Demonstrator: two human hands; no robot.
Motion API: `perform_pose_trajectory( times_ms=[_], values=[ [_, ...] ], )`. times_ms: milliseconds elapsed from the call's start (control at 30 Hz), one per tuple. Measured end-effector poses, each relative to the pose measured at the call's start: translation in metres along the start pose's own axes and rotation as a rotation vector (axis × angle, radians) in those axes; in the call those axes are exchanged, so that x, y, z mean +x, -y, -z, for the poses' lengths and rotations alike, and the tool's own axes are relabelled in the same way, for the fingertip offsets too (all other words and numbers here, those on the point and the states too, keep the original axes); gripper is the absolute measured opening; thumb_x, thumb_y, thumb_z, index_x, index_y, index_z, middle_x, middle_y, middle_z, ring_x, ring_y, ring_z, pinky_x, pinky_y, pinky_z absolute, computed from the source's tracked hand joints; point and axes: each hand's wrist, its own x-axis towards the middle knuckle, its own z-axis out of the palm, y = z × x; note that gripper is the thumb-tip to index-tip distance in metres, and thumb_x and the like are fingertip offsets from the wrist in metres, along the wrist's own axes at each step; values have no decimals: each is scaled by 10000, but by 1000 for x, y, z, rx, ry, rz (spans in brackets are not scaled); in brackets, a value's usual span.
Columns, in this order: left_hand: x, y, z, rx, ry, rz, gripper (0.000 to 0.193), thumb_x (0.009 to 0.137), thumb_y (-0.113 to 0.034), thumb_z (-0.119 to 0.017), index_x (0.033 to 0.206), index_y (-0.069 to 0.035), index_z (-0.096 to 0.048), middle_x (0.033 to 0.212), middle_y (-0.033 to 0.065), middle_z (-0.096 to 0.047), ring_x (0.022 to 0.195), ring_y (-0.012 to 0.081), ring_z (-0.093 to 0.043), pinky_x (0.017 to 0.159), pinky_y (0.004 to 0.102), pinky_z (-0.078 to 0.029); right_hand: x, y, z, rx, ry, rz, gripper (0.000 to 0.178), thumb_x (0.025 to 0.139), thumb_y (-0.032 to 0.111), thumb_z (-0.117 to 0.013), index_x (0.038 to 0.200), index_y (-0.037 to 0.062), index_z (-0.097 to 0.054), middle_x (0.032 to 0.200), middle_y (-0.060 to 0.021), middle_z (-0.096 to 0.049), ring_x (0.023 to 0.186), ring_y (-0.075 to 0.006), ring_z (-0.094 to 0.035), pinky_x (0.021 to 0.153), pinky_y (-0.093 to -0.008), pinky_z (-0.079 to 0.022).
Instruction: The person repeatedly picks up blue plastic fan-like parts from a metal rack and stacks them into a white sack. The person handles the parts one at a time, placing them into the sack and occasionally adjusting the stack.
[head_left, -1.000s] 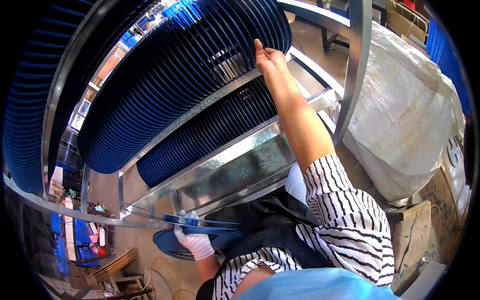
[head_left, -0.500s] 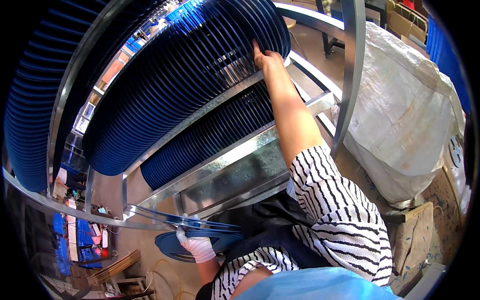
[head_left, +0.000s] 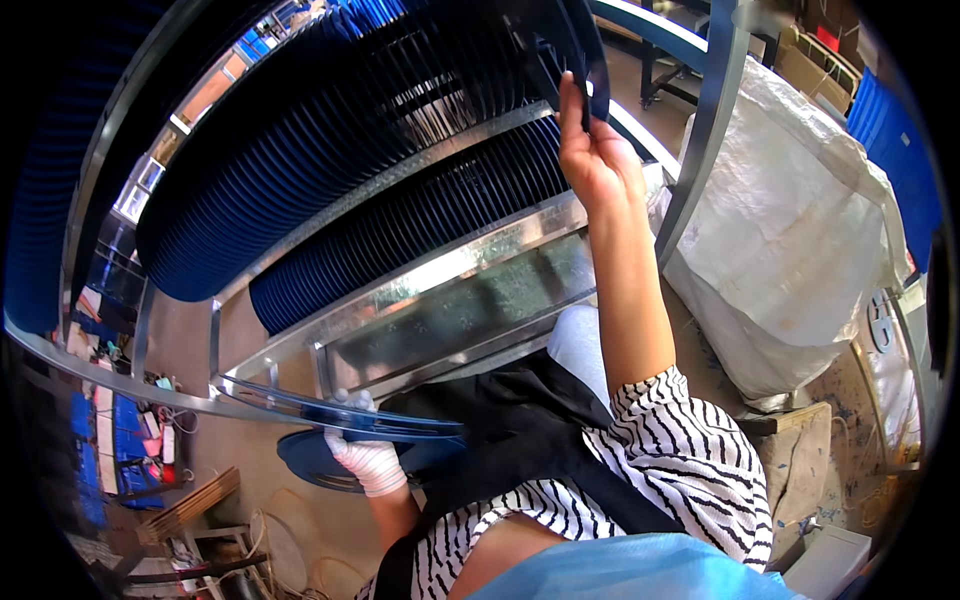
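Rows of thin dark-blue discs stand on edge in a metal rack (head_left: 560, 205), with an upper row (head_left: 250, 190) and a lower row (head_left: 400, 225). At the right end of the upper row, my bare right hand (head_left: 605, 165) grips a blue disc (head_left: 598, 75), which stands apart from the row; whether it is one or two is unclear. Low on the left, my white-gloved left hand (head_left: 362, 455) is closed round several blue discs (head_left: 415, 430), held near my waist beside the rack's front rail. Its fingers are partly hidden by the discs.
A big white woven sack (head_left: 790, 240) stands to the right of the rack, with a blue panel (head_left: 900, 150) behind it. Rack posts (head_left: 700, 150) rise close to my right arm. Blue crates (head_left: 130, 460) and cardboard strips (head_left: 190, 505) lie at lower left.
My right hand has moved right and drawn a disc away from the end of the upper row. The left hand keeps its discs. The whole view has shifted slightly.
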Motion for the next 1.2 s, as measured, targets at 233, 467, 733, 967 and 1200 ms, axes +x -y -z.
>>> perform_pose_trajectory(
  times_ms=[233,467,733,967,1200],
  values=[
    [-6,-4,10,-189,218,60,391,850,-270,-664,1166,-54,-581,1155,137,-632,926,306,-651,915,426,-512,-73,18,31,-111,-50,-85,220,973,99,-453,1056,-81,-548,948,-184,-636,938,-291,-657,809,-370,-592],
    [-8,-9,6,-164,183,16,423,824,-285,-695,1150,-35,-593,1127,121,-636,945,282,-612,803,389,-545,-104,4,53,-501,16,142,252,946,96,-512,1198,98,-515,743,-30,-503,692,-162,-579,711,-374,-511],
    [-10,-10,3,-177,256,79,452,847,-300,-658,1166,11,-587,1145,127,-648,937,288,-659,931,416,-514,-111,16,62,-756,150,245,314,970,102,-456,1283,80,-432,747,-36,-460,682,-142,-519,625,-270,-461],
    [-13,-11,-2,-132,143,6,531,815,-323,-694,1162,56,-558,970,138,-641,938,284,-592,828,390,-534,-111,25,23,-1110,328,499,385,910,105,-541,1280,50,-450,725,-19,-443,628,-120,-488,580,-252,-414],
    [-3,-4,12,-157,176,9,434,833,-311,-680,1166,-47,-591,1186,128,-619,938,283,-643,918,407,-521,-113,55,-21,-1280,497,693,362,896,75,-561,1246,4,-500,703,-48,-500,595,-150,-527,546,-248,-464]
  ],
)
